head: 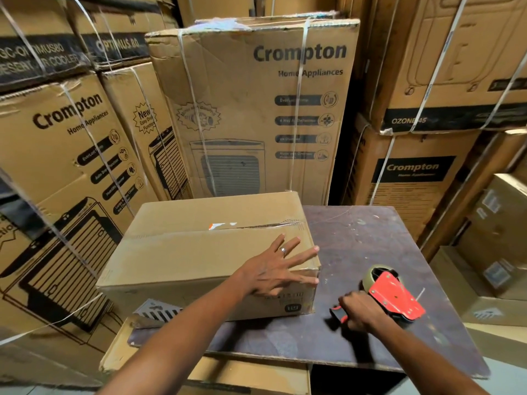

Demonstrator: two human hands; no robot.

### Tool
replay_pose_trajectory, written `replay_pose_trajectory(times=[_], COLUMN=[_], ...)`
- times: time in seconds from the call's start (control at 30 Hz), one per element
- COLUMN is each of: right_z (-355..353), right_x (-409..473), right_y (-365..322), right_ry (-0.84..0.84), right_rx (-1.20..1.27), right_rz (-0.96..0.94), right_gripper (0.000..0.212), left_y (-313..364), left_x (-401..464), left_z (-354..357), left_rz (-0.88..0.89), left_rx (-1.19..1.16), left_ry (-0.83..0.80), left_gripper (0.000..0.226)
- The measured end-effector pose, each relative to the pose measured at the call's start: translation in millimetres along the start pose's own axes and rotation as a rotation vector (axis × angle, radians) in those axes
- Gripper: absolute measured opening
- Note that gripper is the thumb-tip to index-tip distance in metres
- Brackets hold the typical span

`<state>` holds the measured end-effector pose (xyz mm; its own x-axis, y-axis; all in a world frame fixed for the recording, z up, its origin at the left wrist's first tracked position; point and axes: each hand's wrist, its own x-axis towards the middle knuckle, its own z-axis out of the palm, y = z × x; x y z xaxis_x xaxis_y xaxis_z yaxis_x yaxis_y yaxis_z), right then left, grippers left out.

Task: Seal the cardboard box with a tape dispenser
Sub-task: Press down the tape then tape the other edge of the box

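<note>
A plain brown cardboard box [182, 252] lies on a dark worn board [370, 252], its top flaps closed with a seam running across the middle. My left hand [281, 267] rests flat on the box's near right corner, fingers spread and straight. To the right of the box, a red and black tape dispenser [392, 295] with a roll of tape sits low over the board. My right hand [360, 310] grips its handle, fingers curled round it.
Tall strapped appliance cartons [256, 109] stand close behind and to the left. More stacked cartons [445, 81] fill the right side, with smaller boxes [490, 252] lower right. A flat piece of card [158, 310] lies at the board's near left edge.
</note>
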<state>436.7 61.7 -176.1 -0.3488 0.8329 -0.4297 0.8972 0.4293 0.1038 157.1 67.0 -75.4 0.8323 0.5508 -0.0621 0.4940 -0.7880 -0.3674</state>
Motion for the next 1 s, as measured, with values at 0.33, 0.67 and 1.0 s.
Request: replay_pose_trajectory(times=[0.33, 0.67, 1.0], right_z=[-105, -136, -188], right_x=[19, 46, 122], right_y=[-28, -88, -74], right_ry=[0.752, 0.342, 0.273], right_rx=[0.935, 0.286, 0.263], right_rz=[0.173, -0.052, 0.056], right_gripper=[0.039, 0.077, 0.068], left_y=[-7, -17, -19], left_x=[-5, 7, 7], left_z=[8, 13, 15], left_rz=[-0.845, -1.030, -1.030], left_rx=[-0.716, -0.574, -0.586], left_ry=[0.285, -0.022, -0.035], left_gripper=[0.073, 0.061, 0.063])
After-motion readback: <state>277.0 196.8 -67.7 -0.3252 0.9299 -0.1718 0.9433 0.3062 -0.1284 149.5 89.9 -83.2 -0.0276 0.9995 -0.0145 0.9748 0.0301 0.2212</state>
